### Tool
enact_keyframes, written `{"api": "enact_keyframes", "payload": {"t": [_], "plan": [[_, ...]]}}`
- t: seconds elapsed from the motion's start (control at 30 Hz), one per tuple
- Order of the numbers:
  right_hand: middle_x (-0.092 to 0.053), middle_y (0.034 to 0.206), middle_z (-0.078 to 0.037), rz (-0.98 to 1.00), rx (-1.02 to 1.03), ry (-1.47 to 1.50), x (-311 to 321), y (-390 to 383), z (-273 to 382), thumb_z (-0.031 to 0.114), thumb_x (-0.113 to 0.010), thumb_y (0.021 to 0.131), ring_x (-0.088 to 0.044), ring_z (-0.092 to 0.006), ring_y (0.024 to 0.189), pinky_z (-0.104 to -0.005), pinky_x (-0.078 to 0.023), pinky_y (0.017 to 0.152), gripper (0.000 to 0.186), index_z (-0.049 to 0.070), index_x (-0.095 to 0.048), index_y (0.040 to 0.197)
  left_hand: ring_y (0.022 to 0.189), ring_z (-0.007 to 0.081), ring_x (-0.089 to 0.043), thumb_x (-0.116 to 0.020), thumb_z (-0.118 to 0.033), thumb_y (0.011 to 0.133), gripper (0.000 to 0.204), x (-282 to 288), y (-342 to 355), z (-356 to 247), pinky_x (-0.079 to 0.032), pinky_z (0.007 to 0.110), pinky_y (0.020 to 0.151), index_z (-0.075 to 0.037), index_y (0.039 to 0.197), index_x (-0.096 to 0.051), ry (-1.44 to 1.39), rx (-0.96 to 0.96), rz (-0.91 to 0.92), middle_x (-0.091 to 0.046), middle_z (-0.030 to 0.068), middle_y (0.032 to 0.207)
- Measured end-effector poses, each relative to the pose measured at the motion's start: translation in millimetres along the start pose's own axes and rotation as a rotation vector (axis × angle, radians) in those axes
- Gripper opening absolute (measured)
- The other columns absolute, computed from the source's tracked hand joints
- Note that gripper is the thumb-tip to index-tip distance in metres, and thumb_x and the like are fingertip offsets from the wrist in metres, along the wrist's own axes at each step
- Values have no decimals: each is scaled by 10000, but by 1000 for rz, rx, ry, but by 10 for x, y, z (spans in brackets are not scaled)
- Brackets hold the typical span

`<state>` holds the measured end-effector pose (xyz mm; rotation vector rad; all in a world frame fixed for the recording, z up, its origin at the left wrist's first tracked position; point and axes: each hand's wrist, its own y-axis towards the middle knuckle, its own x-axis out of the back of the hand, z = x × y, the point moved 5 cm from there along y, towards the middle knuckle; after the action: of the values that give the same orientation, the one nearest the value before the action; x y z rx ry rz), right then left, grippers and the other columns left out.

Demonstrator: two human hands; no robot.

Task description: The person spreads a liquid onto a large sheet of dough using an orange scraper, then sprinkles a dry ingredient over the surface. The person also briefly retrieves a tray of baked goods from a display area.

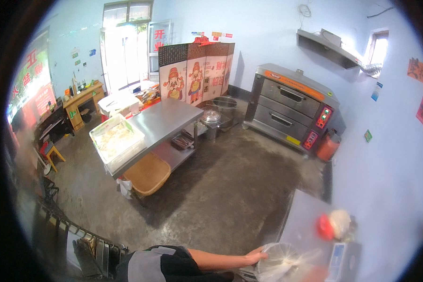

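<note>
Reaching in from the lower edge, my left hand (255, 256) has its fingers closed on the rim of a round bowl (264, 264). A clear plastic bag (289, 258) spreads over or lines the bowl; I cannot tell which, and the contents are unclear. My right hand (316, 273) is a blurred patch at the bowl's right side, its fingers smeared by motion. Both hands are beside a metal worktop (301, 221). On this top sit a red blurred item (324, 227), a pale round bundle (339, 223) and a grey scale-like device (338, 256).
A steel table (167, 115) stands across the floor, with a white tray (115, 141) of pale food and a wicker basket (148, 174) below. A two-deck oven (286, 105) and a red gas cylinder (329, 145) are by the right wall. A folding screen (195, 75) stands behind.
</note>
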<state>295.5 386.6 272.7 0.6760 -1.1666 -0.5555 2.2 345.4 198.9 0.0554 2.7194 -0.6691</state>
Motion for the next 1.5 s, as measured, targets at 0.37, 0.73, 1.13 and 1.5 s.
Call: {"api": "enact_keyframes", "payload": {"t": [0.37, 0.73, 1.13, 1.5], "plan": [[-665, 1323, -220, 769, -20, 334, -855, -529, 914, 285, -561, 1061, -623, -443, 1209, -522, -473, 1093, 436, -35, -625, 1350, 1384, 369, -548, -685, -446, 877, 865, 549, 45, 216, -432, 446, 1142, -91, 1607, -389, 106, 5, -425, -585, 221, 1481], [-642, 1307, -143, 772, -441, 676, -695, -709, -120, 187, -527, 1059, -615, -319, 1188, -485, -466, 1041, 380, 31, -572, 1403, 1297, 310, -571, -603, -306, 901, 677, 476, -157, -22, -483, 456, 1063, -106, 1537, -483, -188, -17, -114, -599, 152, 1420], [-642, 1111, -69, 984, -132, 711, -516, -347, 1468, 155, -615, 968, -625, -244, 1026, -411, -488, 874, 274, 48, -601, 1220, 1293, 325, -618, -655, -419, 911, 735, 633, 117, 141, -454, 424, 1124, -110, 1556, -487, 237, -159, -198, -663, 182, 1395], [-641, 932, -1, 855, -765, 1038, -208, 346, 290, 125, -696, 883, -634, -175, 877, -343, -508, 721, 192, 64, -628, 1053, 1356, 383, -516, -601, -401, 836, 764, 1049, -322, -13, -417, 566, 1107, -60, 1513, -506, -342, 286, -110, -546, 183, 1491]]}}
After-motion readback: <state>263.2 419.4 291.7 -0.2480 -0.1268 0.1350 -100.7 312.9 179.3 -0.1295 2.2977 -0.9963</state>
